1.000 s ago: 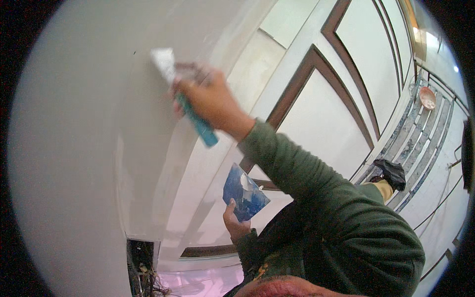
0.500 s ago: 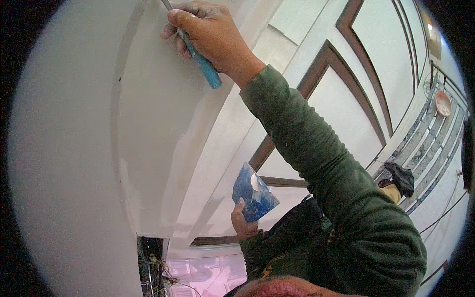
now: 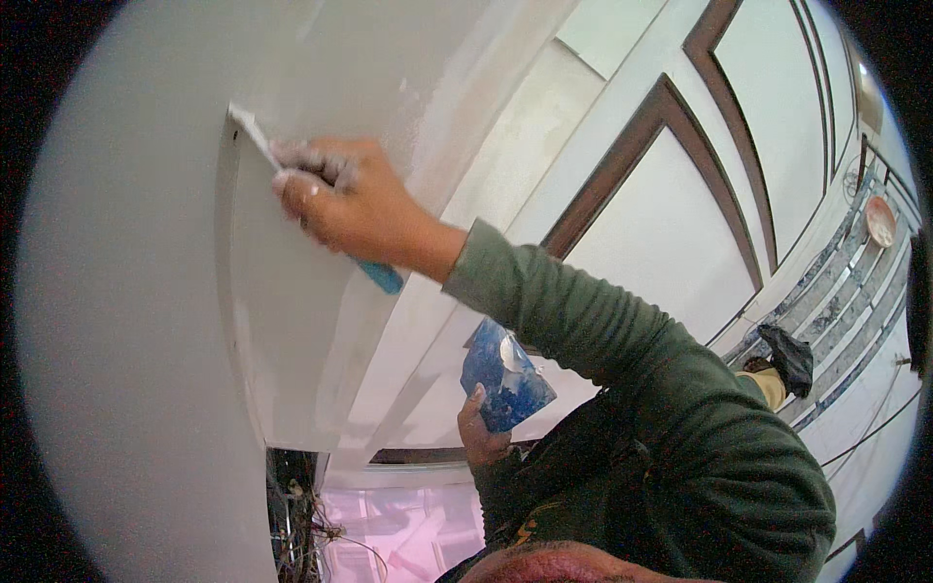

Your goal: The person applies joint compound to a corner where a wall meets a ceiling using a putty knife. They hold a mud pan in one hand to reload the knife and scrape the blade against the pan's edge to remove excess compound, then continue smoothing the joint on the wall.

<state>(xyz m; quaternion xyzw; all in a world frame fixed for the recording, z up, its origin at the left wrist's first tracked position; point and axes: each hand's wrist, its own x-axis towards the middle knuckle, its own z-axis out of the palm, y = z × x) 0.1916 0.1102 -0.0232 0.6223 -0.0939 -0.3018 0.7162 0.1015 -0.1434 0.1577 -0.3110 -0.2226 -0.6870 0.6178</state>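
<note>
My right hand is closed round the blue handle of a putty knife. The knife's blade, coated in white, meets the pale wall or ceiling surface close to a small dark hole. Lower down, my left hand grips a blue plastic putty board by its edge, thumb on top. A smear of white putty lies on the board. White residue coats the fingers of my right hand.
A rectangular opening with loose wires is cut in the surface. White panels with brown trim run along the right. Beyond them stand slatted metal staging, an orange bowl and a black bag.
My right hand has moved down and left with the putty knife, bringing its blade to the surface by the small hole. The left hand and board have barely shifted.
</note>
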